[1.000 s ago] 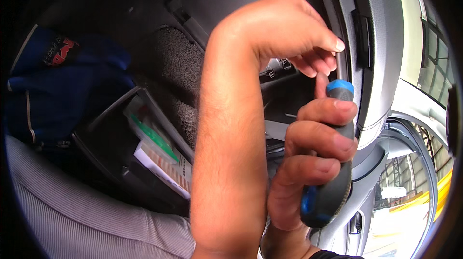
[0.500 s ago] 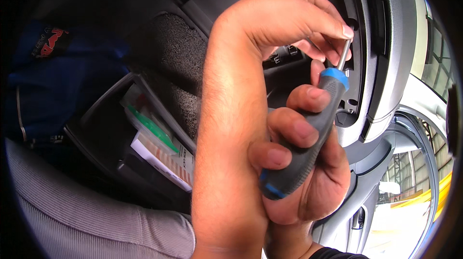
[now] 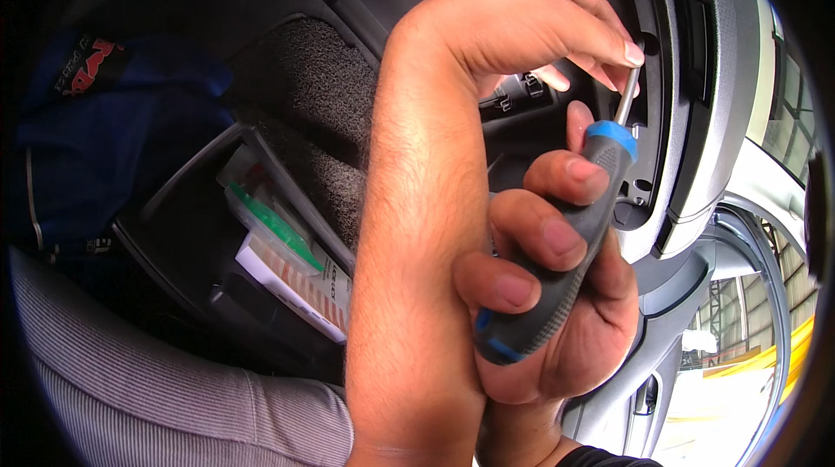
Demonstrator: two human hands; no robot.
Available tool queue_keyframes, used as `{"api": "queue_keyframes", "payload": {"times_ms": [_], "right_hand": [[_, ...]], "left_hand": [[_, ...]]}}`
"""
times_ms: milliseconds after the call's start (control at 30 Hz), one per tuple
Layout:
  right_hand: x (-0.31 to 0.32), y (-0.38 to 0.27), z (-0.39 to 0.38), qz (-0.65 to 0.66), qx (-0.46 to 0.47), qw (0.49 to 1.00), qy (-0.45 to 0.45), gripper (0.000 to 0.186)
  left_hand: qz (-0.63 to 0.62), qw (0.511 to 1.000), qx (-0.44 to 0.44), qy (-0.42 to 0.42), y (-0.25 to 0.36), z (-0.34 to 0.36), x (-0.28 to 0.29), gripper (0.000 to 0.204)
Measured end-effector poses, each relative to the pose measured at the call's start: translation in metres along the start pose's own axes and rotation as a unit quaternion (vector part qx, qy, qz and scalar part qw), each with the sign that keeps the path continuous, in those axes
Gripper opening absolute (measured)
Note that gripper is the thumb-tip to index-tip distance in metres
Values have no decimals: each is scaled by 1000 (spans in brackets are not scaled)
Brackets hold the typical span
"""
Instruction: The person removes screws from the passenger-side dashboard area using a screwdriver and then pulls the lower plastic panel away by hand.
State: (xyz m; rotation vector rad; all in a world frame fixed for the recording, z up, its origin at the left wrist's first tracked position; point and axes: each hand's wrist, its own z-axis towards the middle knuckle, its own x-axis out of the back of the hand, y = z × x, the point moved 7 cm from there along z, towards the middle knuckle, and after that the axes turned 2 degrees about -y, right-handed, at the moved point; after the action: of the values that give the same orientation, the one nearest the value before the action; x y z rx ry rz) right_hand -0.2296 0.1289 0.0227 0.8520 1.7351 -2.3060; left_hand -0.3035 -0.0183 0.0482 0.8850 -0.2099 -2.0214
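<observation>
At ten o'clock lies dark blue fabric (image 3: 143,106) with a red-printed patch; grey ribbed fabric (image 3: 174,354) fills eight o'clock. Near nine o'clock, an open black plastic bin (image 3: 170,236) holds a bright green object (image 3: 277,230) and a white packet (image 3: 283,289). Dark speckled carpet (image 3: 317,89) shows beyond it, toward eleven.

A bare left forearm rises from six o'clock almost straight up, then bends sharply at the wrist, so the left hand (image 3: 531,28) points toward two o'clock. Its thumb and a fingertip pinch the slim metal shaft of a screwdriver with a dark grey and blue handle (image 3: 604,163). The right hand (image 3: 552,236), at three to four o'clock, is clamped on that handle: three fingers curl over its front, while the index fingertip stands beside the blue collar. The handle slants from four o'clock up to the shaft at two, beside a curved grey panel (image 3: 726,76). A car door (image 3: 609,415) stands at four o'clock.
</observation>
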Motion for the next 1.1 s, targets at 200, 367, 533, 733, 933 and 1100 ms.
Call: {"api": "queue_keyframes", "payload": {"times_ms": [200,367,533,733,933,1100], "right_hand": [[-3,1,9,226,-6,973,-37,56],[-12,0,17,180,-15,984,-17,51],[-25,-2,23,64,-3,997,34,51],[-23,-9,19,-172,22,967,185,33],[-19,-11,26,-146,-1,978,151,29],[-10,-21,27,-182,2,970,164,32]], "left_hand": [[33,995,-81,-37,15,-8,-1,27],[49,996,-73,-30,25,-11,-6,27],[74,995,-64,-27,32,-17,-7,28],[73,997,-29,-28,30,-21,-8,26],[70,995,56,-31,20,-20,-16,25],[68,995,54,-59,27,-20,-18,25]]}}
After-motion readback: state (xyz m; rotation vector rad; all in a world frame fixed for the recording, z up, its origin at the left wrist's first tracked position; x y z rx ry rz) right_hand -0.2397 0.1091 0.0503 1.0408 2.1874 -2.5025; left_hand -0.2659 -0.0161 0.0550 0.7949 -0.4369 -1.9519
